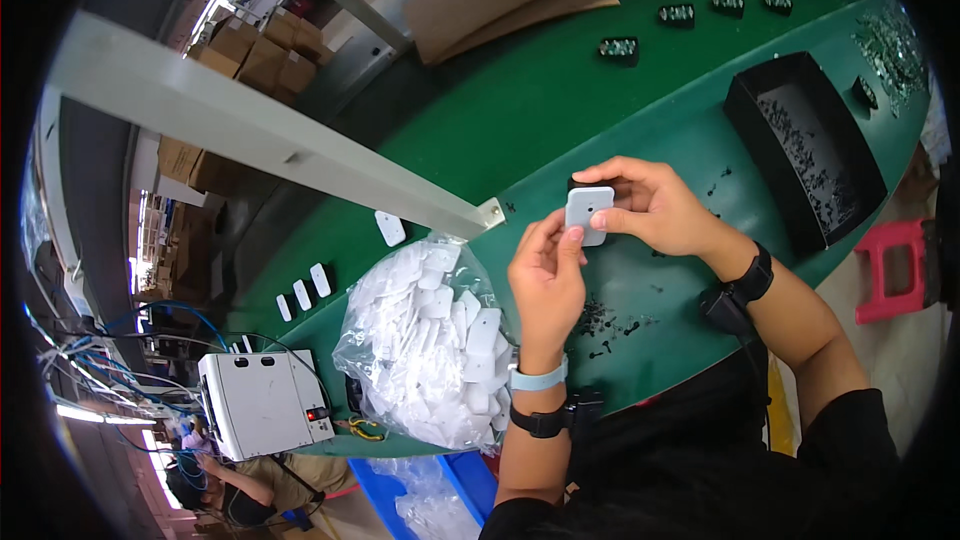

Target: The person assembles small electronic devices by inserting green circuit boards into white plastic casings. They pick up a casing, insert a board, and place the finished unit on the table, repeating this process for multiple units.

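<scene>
Head view: a clear plastic bag of white plastic covers (430, 345) lies on the green worktable (520, 110). Just right, the left hand (546, 275) pinches the small white rounded plastic cover (588, 213) from below, the right hand (655, 205) grips its top, above the table. A black tray of small dark parts (805, 155) sits far right.

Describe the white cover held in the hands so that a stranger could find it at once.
Start at the green table and find the clear bag of white covers near its front edge. Just right of it, both hands pinch one white cover above the table. Unlike the bagged ones, it is alone, raised, and backed by a black part.
</scene>
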Motion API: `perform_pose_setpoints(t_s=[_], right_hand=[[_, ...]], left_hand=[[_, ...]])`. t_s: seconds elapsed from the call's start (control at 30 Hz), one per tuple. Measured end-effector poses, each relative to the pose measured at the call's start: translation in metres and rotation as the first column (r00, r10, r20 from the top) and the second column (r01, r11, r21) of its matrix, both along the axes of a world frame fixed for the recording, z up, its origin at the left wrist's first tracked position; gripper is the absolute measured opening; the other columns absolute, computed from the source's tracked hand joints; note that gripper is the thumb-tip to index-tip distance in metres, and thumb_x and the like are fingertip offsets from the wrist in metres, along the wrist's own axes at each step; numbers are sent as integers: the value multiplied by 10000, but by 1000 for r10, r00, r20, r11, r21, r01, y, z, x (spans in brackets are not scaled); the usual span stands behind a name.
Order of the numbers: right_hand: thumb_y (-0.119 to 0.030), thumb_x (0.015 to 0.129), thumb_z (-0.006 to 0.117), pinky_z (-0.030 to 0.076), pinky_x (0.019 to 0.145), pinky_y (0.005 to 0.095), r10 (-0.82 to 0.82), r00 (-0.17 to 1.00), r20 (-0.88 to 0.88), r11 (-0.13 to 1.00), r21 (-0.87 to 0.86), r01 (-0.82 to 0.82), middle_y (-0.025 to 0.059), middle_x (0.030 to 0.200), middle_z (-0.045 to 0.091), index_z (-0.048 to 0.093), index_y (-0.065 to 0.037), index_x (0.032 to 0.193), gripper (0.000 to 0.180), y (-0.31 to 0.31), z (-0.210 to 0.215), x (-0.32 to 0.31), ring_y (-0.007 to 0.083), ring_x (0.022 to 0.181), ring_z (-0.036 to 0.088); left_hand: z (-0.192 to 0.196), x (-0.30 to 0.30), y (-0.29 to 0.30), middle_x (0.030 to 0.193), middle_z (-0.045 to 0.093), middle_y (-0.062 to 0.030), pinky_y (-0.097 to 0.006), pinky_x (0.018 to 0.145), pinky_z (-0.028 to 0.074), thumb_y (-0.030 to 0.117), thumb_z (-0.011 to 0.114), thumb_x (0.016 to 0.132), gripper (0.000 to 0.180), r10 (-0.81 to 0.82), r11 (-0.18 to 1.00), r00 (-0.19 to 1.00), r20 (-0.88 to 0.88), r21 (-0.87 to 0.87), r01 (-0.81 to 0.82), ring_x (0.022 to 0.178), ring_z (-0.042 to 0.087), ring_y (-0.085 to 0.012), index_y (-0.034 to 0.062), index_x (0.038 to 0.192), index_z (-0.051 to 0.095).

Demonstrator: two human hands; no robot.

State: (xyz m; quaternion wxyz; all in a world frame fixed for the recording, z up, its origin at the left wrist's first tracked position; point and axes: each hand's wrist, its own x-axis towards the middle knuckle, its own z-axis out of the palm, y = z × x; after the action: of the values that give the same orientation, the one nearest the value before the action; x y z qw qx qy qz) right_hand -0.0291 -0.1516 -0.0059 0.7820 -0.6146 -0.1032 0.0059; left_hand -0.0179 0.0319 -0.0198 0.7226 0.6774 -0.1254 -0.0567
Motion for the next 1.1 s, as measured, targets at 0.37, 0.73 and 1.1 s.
perform_pose_setpoints(t_s=[0.37, 0.73, 1.1], right_hand=[[-9, 916, 661, 549, 885, 309, 124, 989, -79, 813, -563, -147, 108, 1157, 648, 580, 34, 1272, 368, 37, 17, 117, 146, 1013, 649], [-219, 848, 767, 506, 893, 394, -2, 978, 210, 373, -907, 196, 161, 982, 635, 664, -140, 1312, 482, 34, -25, 182, 321, 936, 623], [-76, 829, 669, 494, 615, 299, 449, 889, 93, 596, -772, -221, 66, 769, 663, 702, -17, 838, 68, 23, 16, 12, 163, 649, 597]], left_hand=[[1, 3, 4, 1185, 555, -143, -303, 764, 503, 185, 628, 984, 450, 472, 854, 826, 309, 74, -515, 987, 585, -203, -44, 1346, 492], [25, -16, -7, 881, 616, -154, -447, 778, 483, 10, 618, 842, 73, 233, 877, 783, 577, 223, -426, 868, 601, -355, 17, 911, 641], [23, -57, 109, 909, 639, -208, -465, 758, 519, 161, 728, 782, 225, -1, 119, 888, 460, 882, -456, 855, 629, -392, -16, 900, 656]])
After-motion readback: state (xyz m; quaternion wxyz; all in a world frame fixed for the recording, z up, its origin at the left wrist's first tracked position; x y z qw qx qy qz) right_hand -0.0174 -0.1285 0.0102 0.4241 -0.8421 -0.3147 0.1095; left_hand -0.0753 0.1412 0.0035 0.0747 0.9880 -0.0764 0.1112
